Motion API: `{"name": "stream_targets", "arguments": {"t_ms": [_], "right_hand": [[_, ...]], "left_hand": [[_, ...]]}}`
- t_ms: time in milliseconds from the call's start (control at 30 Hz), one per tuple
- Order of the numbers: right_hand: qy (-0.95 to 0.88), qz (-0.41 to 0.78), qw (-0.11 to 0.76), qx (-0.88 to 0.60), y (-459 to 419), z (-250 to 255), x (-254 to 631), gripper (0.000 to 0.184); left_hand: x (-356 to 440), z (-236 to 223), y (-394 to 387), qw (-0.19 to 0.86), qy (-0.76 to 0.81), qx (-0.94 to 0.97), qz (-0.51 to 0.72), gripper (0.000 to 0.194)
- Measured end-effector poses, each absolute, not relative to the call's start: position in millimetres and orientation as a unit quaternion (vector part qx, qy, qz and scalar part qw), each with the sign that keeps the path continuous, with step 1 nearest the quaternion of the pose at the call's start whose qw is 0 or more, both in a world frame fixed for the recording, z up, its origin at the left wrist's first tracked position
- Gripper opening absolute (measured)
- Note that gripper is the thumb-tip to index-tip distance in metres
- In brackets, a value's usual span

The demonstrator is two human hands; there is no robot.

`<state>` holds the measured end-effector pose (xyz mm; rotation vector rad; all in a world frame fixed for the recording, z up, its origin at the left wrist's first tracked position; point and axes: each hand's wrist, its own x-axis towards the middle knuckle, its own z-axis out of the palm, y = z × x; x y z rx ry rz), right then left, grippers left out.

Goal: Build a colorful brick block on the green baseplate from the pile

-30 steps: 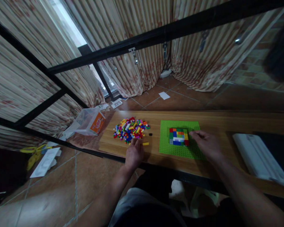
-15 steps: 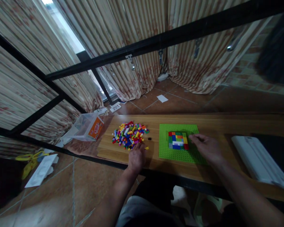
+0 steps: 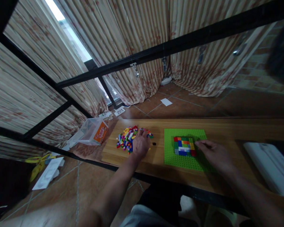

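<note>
My left hand [image 3: 141, 143] reaches over the right part of a heap of small multicoloured toy bricks [image 3: 126, 138], its fingers stretched and pointing down among them. Part of the heap is hidden under this hand. My right hand [image 3: 211, 151] hovers at the right edge of a green studded baseplate [image 3: 169, 148], thumb and fingertips pressed together. Whatever may be between those fingertips is too small to make out. On the baseplate sits a flat, roughly square patch of bricks [image 3: 185, 146] in red, green, blue, white, yellow and orange, just left of my right fingertips.
A small dark piece [image 3: 154, 143] lies between heap and baseplate on the wooden tabletop [image 3: 156, 157]. A white device [image 3: 262, 160] stands at the right. Beyond the table's left end is a clear plastic box [image 3: 88, 134] with an orange label. A black metal bar [image 3: 156, 55] crosses before the curtains.
My left hand has moved from the heap's near edge farther over the bricks. My right hand stays beside the brick patch. The whole view has shifted slightly.
</note>
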<state>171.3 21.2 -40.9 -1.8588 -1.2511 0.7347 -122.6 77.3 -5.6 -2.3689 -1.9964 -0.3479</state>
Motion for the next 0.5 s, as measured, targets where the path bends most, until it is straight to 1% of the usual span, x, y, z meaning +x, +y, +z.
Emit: {"name": "stream_targets", "arguments": {"t_ms": [133, 267, 400, 500], "right_hand": [[-0.495, 0.278, 0.381, -0.73, 21, -36, 170, 0.039], [-0.488, 0.284, 0.379, -0.733, 22, -28, 170, 0.037], [-0.478, 0.285, 0.394, -0.731, 24, -25, 170, 0.034], [-0.477, 0.282, 0.406, -0.727, 24, -25, 169, 0.034]], "left_hand": [[-122, -1, 117, 0.017, -0.586, -0.81, -0.038, 0.03], [-126, -7, 131, 0.019, -0.559, -0.829, 0.007, 0.027], [-128, -4, 125, 0.022, -0.567, -0.823, -0.004, 0.027], [-123, 3, 109, 0.0, -0.577, -0.813, -0.072, 0.024]]}}
